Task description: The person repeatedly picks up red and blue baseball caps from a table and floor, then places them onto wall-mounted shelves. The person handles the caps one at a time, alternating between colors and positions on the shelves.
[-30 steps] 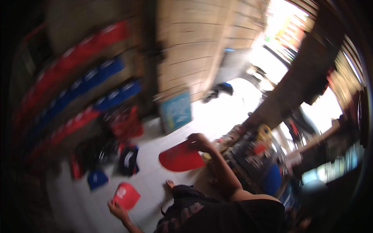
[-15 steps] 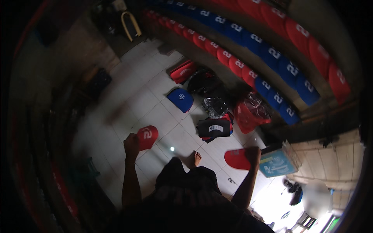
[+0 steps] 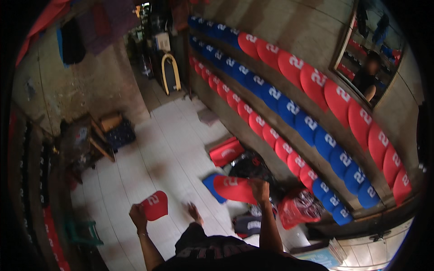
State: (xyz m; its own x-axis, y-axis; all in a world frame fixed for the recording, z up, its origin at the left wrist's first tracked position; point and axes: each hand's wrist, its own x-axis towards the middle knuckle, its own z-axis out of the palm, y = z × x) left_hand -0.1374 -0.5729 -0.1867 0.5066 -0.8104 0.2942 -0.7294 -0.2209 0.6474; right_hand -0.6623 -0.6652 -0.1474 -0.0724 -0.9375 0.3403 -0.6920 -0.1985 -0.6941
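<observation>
My left hand (image 3: 138, 218) is closed on the edge of a red fabric panel (image 3: 155, 207), rounded like a cap piece, with a white print. It holds the panel out over the tiled floor. Another red panel (image 3: 234, 189) with a white print is gripped at its right end by my right hand (image 3: 261, 191). That panel hangs in front of a blue piece (image 3: 210, 184) on the floor and hides part of it. Close by the right forearm lies a stack of dark folded pieces (image 3: 246, 226), partly covered by the arm.
Rows of overlapping red panels (image 3: 312, 81) and blue panels (image 3: 275, 97) line the right wall below a mirror (image 3: 370, 49). Along it lie a red bundle (image 3: 226, 152), black plastic (image 3: 248, 167) and a red plastic bag (image 3: 298, 210). A green stool (image 3: 83, 232) stands left.
My view has swung up toward the wall rows and mirror. Still holding its red panel, my right hand has come inward and forward, over the blue piece. The left keeps its panel.
</observation>
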